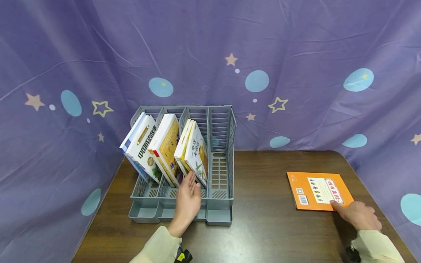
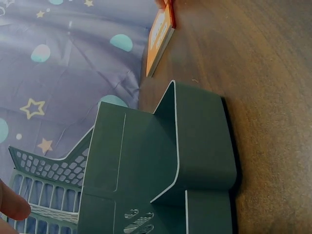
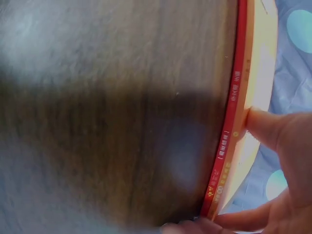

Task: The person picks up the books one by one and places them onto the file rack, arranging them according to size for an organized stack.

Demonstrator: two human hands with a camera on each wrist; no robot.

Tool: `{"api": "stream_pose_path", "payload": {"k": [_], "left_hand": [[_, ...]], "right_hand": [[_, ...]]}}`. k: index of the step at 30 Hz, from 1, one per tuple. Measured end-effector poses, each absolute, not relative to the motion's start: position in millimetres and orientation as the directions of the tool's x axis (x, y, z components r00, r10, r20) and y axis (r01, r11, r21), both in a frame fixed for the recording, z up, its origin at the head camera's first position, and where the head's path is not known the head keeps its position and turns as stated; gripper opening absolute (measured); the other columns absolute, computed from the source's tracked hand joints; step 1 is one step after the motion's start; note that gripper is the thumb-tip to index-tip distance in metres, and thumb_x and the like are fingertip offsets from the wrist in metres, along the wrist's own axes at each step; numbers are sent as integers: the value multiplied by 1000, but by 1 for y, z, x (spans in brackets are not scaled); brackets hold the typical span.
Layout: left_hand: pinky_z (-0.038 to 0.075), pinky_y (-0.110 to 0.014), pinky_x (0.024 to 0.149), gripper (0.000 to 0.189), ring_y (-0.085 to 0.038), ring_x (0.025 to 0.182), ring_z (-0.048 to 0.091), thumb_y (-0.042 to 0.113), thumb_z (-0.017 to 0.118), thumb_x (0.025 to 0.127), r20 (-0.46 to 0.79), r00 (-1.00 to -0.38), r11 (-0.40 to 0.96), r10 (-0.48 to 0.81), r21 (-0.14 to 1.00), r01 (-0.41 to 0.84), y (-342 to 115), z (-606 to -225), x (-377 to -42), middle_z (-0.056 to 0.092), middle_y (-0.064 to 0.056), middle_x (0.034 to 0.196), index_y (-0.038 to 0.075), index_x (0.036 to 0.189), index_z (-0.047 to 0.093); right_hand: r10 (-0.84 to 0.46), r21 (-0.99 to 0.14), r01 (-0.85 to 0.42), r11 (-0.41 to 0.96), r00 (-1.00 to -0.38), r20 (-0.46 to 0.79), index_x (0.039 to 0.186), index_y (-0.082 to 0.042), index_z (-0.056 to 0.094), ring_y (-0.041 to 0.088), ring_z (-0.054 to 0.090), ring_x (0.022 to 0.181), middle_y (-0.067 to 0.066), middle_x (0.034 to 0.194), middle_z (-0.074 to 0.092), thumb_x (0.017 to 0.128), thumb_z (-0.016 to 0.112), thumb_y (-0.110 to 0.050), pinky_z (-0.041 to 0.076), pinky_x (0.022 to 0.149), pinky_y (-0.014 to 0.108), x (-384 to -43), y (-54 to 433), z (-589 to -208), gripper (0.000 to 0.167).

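An orange book (image 1: 320, 191) with a pale label and a barcode lies flat on the right side of the table. My right hand (image 1: 360, 215) pinches its near right corner, thumb on the cover and fingers at the edge; its red spine (image 3: 225, 131) shows in the right wrist view. At the grey book rack (image 1: 221, 199), my left hand (image 1: 189, 199) reaches over the front, its fairly straight fingers touching the lower edge of a white book (image 1: 196, 153). That book leans in the third compartment beside a yellow-edged one (image 1: 182, 146).
A thick yellow book (image 1: 169, 146) leans in the second compartment, and a white book (image 1: 143, 146) with a blue one in the leftmost. The rack's rightmost compartment holds no book. Small trays (image 1: 218, 218) line its front. A purple curtain (image 1: 204, 47) hangs behind the brown table (image 1: 263, 226).
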State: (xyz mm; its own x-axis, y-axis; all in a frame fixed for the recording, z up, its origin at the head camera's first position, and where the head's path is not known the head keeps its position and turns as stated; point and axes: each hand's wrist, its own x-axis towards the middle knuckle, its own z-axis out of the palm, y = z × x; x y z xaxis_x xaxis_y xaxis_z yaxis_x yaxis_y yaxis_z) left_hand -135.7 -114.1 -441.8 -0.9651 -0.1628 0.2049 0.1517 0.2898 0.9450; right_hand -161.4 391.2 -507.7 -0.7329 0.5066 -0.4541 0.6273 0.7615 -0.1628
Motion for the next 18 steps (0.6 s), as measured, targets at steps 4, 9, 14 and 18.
{"api": "stream_pose_path", "payload": {"k": [4, 9, 14, 18], "left_hand": [[34, -39, 107, 50, -36, 132, 39, -4, 46, 95, 203, -965, 297, -165, 944, 148, -117, -448, -137, 39, -29, 142, -11, 142, 31], [33, -41, 107, 49, -37, 132, 38, -4, 46, 95, 189, -968, 301, -165, 944, 133, -119, -449, -137, 37, -30, 142, -12, 141, 31], [34, -41, 107, 48, -38, 131, 39, -4, 47, 95, 187, -969, 320, -163, 939, 127, -121, -450, -134, 38, -30, 142, -12, 141, 32], [35, -41, 106, 48, -38, 130, 40, -4, 47, 95, 197, -967, 325, -162, 936, 136, -121, -449, -132, 39, -31, 141, -13, 140, 33]], "right_hand": [[506, -123, 631, 766, -710, -489, 121, 25, 33, 55, 46, 89, 40, 96, 29, 75, 35, -86, 44, 75, 58, -162, 390, -507, 120], [510, -113, 637, 763, -699, -501, 122, 25, 32, 57, 46, 92, 44, 102, 31, 72, 36, -88, 44, 77, 58, -160, 391, -506, 124], [510, -118, 638, 761, -700, -499, 121, 24, 35, 56, 48, 95, 47, 110, 35, 73, 34, -89, 45, 76, 57, -158, 395, -505, 123], [497, -129, 626, 769, -713, -494, 115, 19, 44, 50, 53, 90, 43, 104, 44, 76, 33, -87, 47, 70, 54, -155, 399, -504, 114]]}}
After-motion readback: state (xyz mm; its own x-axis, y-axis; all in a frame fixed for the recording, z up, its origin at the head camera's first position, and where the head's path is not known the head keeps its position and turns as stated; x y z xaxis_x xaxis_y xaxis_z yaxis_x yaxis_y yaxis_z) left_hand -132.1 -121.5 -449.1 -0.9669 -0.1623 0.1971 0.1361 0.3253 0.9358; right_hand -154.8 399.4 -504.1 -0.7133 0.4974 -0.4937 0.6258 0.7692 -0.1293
